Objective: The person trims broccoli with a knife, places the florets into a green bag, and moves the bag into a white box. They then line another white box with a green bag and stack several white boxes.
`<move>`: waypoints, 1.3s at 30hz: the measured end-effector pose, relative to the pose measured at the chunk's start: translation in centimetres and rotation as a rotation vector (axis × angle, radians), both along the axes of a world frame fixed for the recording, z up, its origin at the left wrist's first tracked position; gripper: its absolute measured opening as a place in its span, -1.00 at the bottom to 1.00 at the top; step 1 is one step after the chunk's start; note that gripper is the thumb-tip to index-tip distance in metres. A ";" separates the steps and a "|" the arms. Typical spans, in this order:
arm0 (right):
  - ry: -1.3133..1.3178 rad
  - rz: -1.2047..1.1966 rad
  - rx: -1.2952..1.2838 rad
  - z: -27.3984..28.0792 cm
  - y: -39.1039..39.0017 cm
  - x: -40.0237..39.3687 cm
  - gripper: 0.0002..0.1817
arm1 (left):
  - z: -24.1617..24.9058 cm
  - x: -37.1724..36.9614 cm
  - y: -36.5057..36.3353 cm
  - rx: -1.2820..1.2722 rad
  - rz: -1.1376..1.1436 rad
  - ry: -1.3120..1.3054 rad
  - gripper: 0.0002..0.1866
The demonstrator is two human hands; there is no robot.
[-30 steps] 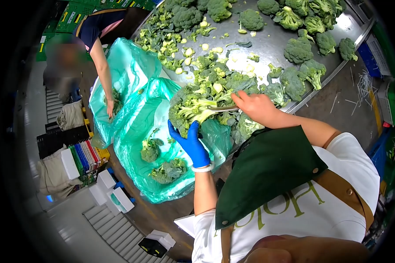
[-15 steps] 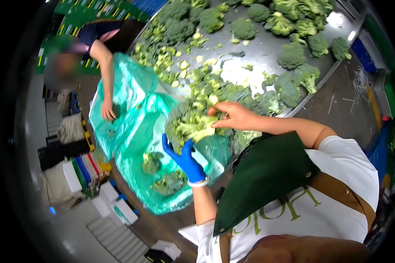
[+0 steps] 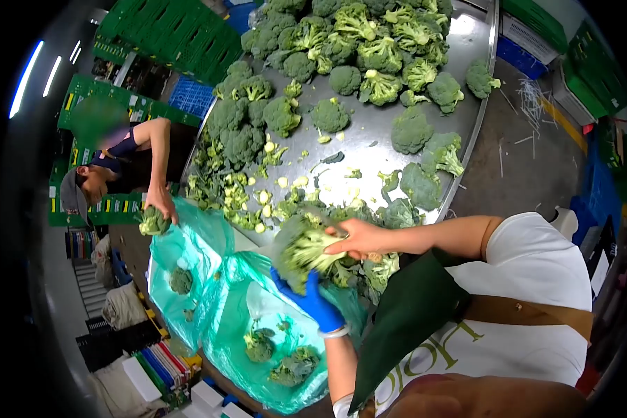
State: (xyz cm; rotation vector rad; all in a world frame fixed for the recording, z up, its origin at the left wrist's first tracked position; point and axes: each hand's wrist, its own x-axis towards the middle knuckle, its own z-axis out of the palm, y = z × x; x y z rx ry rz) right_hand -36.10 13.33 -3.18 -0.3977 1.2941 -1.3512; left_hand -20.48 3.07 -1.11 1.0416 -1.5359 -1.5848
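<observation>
A broccoli head [image 3: 296, 254], blurred by motion, is between my two hands over the table edge. My left hand [image 3: 313, 303], in a blue glove, cups its florets from below, thumb raised against it. My bare right hand [image 3: 362, 237] closes around the stem side, thumb lying over the stalk; a small dark streak shows by its fingertips. Right below, a green plastic bag [image 3: 223, 341] hangs open with two broccoli heads inside, one [image 3: 259, 345] upper and one [image 3: 294, 366] lower. Trimmed stalk pieces and leaves [image 3: 251, 195] lie beyond my hands.
A metal table [image 3: 369, 139] carries a large heap of broccoli [image 3: 355, 35] at the far side. Across on the left, another person's hand [image 3: 161, 202] holds a broccoli head [image 3: 153, 221] over a second green bag [image 3: 181, 251]. Green crates [image 3: 167, 42] stand behind.
My right hand has moved from beside the stalk to closing on it. The other person's hand has lifted and now holds a broccoli head. My view has shifted.
</observation>
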 end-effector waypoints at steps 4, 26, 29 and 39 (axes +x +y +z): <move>-0.460 -0.287 -0.099 -5.5 3.3 -4.0 -0.76 | -0.6 -3.1 0.8 -0.169 -0.409 -0.004 -0.08; 0.600 -1.199 0.311 -20.1 27.2 -45.6 -0.54 | 0.7 12.6 -7.8 -0.182 0.086 -0.311 -0.70; 0.598 -0.955 0.089 -15.4 20.5 -38.9 -0.63 | -1.3 21.8 -11.7 -0.260 0.301 -0.361 -0.69; 0.732 -0.252 0.205 -7.2 6.1 -11.2 -0.72 | -11.1 38.9 -23.1 -0.669 0.222 -1.241 -0.06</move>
